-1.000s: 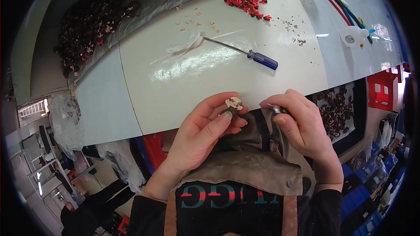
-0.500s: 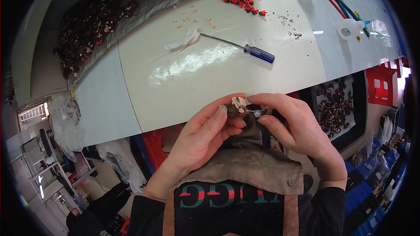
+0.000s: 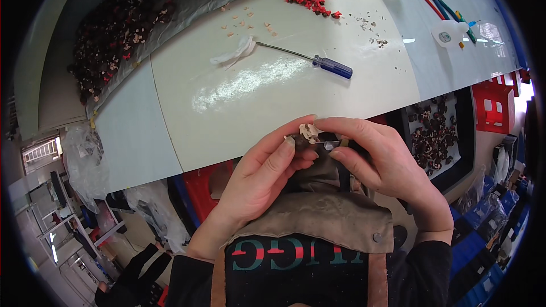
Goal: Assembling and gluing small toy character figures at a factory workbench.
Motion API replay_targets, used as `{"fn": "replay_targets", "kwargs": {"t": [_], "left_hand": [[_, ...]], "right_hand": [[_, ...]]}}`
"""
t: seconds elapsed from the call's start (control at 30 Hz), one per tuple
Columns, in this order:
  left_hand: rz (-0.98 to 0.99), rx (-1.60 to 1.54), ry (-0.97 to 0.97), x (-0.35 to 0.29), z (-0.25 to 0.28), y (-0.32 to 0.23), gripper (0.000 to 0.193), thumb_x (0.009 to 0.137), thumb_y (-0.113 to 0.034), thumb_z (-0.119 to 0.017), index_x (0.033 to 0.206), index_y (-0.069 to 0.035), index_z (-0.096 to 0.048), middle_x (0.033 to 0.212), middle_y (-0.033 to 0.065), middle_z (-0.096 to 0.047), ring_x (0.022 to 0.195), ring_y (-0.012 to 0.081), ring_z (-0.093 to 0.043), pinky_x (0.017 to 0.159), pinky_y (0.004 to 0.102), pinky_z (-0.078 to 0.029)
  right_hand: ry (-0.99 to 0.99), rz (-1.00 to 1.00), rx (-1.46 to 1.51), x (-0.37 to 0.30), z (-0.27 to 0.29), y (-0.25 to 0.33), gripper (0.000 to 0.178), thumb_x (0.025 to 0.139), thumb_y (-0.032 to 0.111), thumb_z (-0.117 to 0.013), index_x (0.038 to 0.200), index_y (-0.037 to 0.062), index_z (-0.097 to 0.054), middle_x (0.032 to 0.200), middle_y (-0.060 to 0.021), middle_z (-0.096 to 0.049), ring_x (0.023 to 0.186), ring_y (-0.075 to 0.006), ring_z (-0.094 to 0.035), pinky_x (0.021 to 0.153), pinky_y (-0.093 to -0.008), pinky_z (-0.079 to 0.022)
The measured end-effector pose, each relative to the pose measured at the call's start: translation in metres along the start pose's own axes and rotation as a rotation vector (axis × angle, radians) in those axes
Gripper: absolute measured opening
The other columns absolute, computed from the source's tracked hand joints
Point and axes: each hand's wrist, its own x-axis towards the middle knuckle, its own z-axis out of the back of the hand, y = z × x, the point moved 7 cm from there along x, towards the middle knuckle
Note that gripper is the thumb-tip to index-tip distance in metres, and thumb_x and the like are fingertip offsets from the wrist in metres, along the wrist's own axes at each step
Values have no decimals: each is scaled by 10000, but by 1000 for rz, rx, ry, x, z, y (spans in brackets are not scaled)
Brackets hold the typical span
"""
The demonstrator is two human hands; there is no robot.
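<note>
Got wht worktop point(image 3: 239, 113) at 12 o'clock, dk tray point(image 3: 467, 131) at 3. L hand point(image 3: 255, 171) nr ctr, R hand point(image 3: 378, 155) at 3. Blue-handled screwdriver point(image 3: 319, 61) on worktop at 1. Brn/cream figurine point(image 3: 306, 136) nr ctr, pinched btwn L thumb + fingers. Small metal tool point(image 3: 331, 145) just beside at its 3, gripped in R; can't tell if touching figurine.

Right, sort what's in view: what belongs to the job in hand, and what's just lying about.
In the job:
- brown-and-cream piece, in the left hand
- metal tool, in the right hand
- probably the heap of similar pieces

Apparently lying about:
- blue-handled screwdriver
- white tissue at its tip
- squeeze bottle
</note>
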Motion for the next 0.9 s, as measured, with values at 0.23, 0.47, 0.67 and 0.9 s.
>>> {"fn": "replay_targets", "kwargs": {"t": [0.23, 0.47, 0.67, 0.9], "left_hand": [[-18, 46, -102, -2, -2, -3, 451, 981, -248, -439, 1357, -6, -386, 1116, 23, -548, 964, 85, -521, 883, 248, -415], [-47, 133, -99, -1, -1, -4, 439, 983, -248, -435, 1349, -6, -400, 1124, 21, -549, 971, 85, -519, 893, 253, -410], [-53, 199, -69, -2, 2, -5, 389, 997, -193, -405, 1352, -34, -408, 1187, 24, -541, 955, 60, -528, 892, 211, -423], [-48, 234, -103, -1, 5, -5, 378, 993, -202, -421, 1327, -23, -431, 1139, 19, -559, 938, 60, -529, 875, 208, -432]], "right_hand": [[22, -12, 19, 1, -1, 1, 381, 803, 21, -614, 1177, 42, -542, 1049, -139, -636, 913, -283, -638, 790, -340, -499], [36, -13, 6, 2, -1, 0, 382, 797, 20, -624, 1171, 43, -549, 1074, -145, -632, 951, -296, -631, 814, -342, -495], [64, -70, -44, 4, 0, 2, 380, 775, 17, -647, 1148, 70, -603, 764, -91, -596, 684, -228, -591, 635, -314, -464], [-16, 37, -95, 3, 0, 0, 418, 745, 29, -681, 1154, 82, -615, 670, -71, -530, 581, -201, -532, 543, -303, -427]]}}
